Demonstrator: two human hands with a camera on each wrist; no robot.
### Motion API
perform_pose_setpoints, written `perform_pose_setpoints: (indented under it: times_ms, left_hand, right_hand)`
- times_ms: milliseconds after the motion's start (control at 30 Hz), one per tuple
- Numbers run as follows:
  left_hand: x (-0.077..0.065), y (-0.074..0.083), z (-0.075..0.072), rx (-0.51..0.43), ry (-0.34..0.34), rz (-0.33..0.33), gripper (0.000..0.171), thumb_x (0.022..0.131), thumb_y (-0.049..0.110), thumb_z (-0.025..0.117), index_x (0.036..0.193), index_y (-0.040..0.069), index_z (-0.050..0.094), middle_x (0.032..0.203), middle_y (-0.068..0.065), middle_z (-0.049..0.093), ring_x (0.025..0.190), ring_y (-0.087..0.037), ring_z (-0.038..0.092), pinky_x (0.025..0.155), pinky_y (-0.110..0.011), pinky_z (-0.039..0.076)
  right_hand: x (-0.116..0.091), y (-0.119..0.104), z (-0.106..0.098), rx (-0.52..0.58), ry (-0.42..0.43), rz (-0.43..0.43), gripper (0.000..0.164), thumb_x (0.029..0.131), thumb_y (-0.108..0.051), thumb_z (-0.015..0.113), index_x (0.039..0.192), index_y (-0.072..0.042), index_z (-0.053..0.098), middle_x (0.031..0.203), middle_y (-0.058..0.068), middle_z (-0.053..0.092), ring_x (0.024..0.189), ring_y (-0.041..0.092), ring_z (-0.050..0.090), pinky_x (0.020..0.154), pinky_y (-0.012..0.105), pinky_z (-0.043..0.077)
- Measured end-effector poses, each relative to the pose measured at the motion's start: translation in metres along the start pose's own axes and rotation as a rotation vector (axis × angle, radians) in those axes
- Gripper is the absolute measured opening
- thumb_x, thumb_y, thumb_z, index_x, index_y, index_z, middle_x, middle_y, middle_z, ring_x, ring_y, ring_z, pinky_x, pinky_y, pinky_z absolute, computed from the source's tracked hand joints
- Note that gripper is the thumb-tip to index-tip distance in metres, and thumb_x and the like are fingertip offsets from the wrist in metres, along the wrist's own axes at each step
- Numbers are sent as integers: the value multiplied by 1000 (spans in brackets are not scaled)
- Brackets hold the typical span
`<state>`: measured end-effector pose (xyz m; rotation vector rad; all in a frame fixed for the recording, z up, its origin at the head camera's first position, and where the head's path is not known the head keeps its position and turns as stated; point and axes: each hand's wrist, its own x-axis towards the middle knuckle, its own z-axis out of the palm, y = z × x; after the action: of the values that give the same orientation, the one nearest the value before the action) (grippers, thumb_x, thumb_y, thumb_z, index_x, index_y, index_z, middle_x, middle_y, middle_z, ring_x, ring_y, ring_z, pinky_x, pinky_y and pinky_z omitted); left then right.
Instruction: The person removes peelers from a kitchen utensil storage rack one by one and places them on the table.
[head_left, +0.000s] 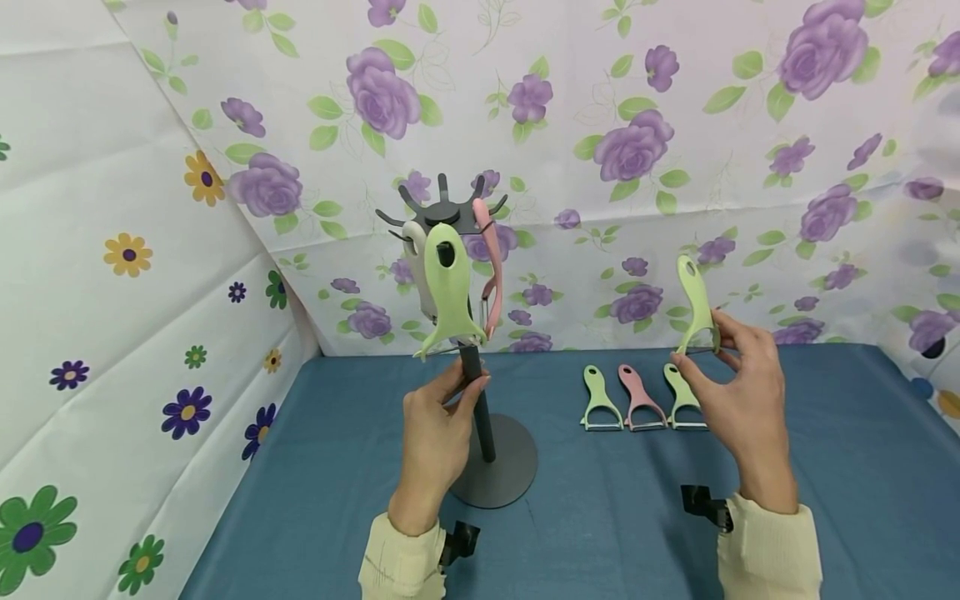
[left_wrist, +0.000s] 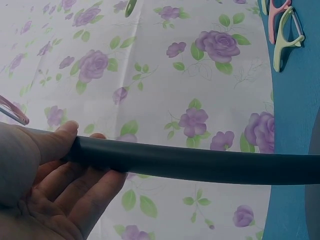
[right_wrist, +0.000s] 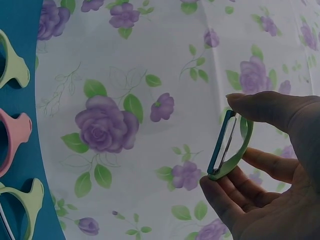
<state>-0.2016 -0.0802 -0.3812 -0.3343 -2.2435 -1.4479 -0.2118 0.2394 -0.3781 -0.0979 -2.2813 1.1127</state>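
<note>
My left hand grips the dark post of a round-based stand between thumb and fingers. Hooks fan out at the top of this rack. From them hang a green peeler in front, a white peeler behind it and a pink peeler on the right side. Raised above the table at the right, a green peeler is pinched at its blade end by my right hand, handle up. The right wrist view shows its blade between thumb and fingertips.
On the blue tablecloth lie a green peeler, a pink peeler and another green peeler in a row, the last partly behind my right hand. A flowered cloth hangs at the back, another at the left.
</note>
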Motion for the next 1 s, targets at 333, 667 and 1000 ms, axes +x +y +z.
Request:
perform_pose_setpoints:
  times_ms: [333, 667, 1000]
  left_hand:
    - [0, 1, -1, -4, -3, -5, 24, 100, 20, 66, 120, 13, 76, 113, -8, 78, 106, -23, 75, 86, -37, 63]
    - [0, 1, -1, -9, -9, -1, 25, 100, 20, 66, 122, 12, 75, 113, -9, 78, 107, -24, 75, 86, -36, 63]
    - [0, 1, -1, -11, -11, -11, 25, 100, 20, 66, 122, 12, 75, 113, -8, 78, 107, -24, 75, 86, -37, 63]
  right_hand:
    - [1, 5, 0, -14, -9, 13, 70, 90, -11, 80, 152, -9, 48, 136, 25, 47, 123, 40, 49, 108, 61, 48]
    - [3, 10, -1, -25, -29, 48, 70, 92, -12, 77, 155, -11, 45, 138, 24, 46, 127, 40, 47, 110, 59, 47]
    - [2, 14, 0, -51, -38, 62, 68, 93, -10, 76, 154, -12, 46, 135, 25, 46, 124, 39, 47, 111, 59, 46]
